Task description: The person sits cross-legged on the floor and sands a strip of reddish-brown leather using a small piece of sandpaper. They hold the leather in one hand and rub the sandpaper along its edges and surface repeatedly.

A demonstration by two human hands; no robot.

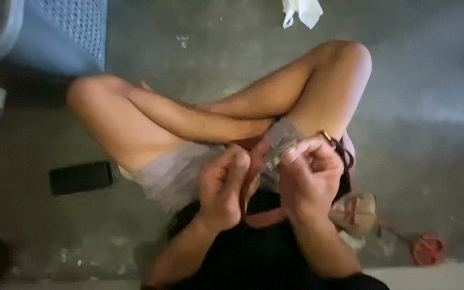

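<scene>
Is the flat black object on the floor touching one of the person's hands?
No. The flat black object lies alone on the floor, apart from the left hand and the right hand, which are together over the lap.

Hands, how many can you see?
2. The left hand is in the middle over the lap; the right hand is beside it, pinching a small clear thing. No others show.
</scene>
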